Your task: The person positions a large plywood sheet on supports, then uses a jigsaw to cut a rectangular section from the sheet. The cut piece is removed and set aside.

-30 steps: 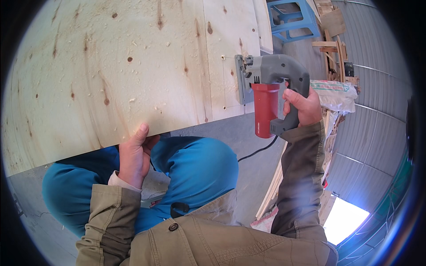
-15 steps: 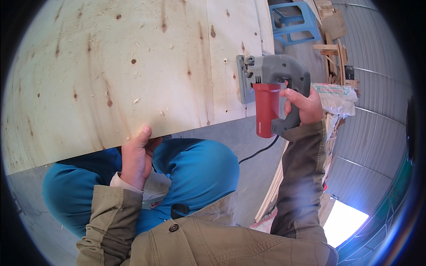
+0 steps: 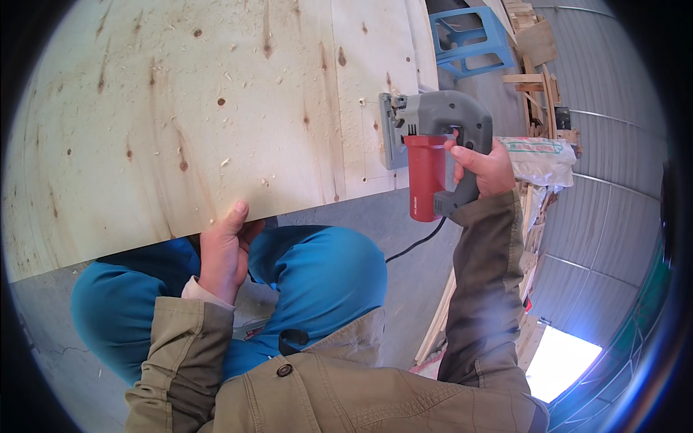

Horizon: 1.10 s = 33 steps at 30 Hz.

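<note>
Grey floor (image 3: 415, 289) shows around blue-trousered knees (image 3: 325, 267). At eight o'clock the left hand (image 3: 226, 249) grasps a plywood sheet (image 3: 253, 144) by its near edge. At two, the right hand (image 3: 494, 172) clenches a red-and-grey jigsaw (image 3: 427, 173), its baseplate (image 3: 394, 155) on the sheet. Beyond, a blue stool (image 3: 495, 32) stands at one; ribbed wall (image 3: 606, 202), three.

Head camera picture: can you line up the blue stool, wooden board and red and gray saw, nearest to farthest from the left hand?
1. Wooden board: touching the left hand, at its near edge.
2. Red and gray saw: off to the right.
3. Blue stool: upper right, beyond the saw.
</note>
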Motion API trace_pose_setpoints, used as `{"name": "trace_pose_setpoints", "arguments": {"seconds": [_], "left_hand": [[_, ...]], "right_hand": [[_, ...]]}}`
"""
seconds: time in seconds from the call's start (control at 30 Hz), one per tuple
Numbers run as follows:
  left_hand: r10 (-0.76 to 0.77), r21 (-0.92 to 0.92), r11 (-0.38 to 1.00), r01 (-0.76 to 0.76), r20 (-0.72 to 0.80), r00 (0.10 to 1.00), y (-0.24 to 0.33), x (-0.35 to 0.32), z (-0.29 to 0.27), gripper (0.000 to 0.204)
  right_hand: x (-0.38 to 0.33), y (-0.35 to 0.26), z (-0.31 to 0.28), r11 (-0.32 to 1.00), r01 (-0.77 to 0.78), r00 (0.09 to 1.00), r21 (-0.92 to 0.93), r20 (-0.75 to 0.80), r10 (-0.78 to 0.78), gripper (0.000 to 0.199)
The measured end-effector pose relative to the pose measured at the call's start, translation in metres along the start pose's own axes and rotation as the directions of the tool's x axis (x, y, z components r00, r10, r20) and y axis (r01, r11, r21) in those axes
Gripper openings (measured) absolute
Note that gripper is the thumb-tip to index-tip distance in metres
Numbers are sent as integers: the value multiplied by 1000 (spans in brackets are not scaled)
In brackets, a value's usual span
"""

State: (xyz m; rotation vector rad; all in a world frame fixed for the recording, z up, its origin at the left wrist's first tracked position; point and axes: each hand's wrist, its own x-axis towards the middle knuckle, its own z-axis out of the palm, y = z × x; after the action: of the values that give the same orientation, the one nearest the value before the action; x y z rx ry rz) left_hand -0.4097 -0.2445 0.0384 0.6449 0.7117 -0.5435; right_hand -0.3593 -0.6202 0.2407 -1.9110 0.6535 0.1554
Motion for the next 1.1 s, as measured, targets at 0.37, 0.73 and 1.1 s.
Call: {"name": "trace_pose_setpoints", "arguments": {"seconds": [0.37,0.73,1.1], "left_hand": [[-9,15,1000,9,6,1000,-1,2,-2,33],[21,-2,1000,-21,-3,1000,-1,1,2,30],[25,-26,999,-24,39,999,-10,14,-7,31]], "right_hand": [[-5,-4,7,997,57,998,-49,-34,-59,28],[-26,-11,13,998,44,995,-49,-83,-48,25],[-150,-71,-15,969,248,944,-17,-222,-245,40]]}}
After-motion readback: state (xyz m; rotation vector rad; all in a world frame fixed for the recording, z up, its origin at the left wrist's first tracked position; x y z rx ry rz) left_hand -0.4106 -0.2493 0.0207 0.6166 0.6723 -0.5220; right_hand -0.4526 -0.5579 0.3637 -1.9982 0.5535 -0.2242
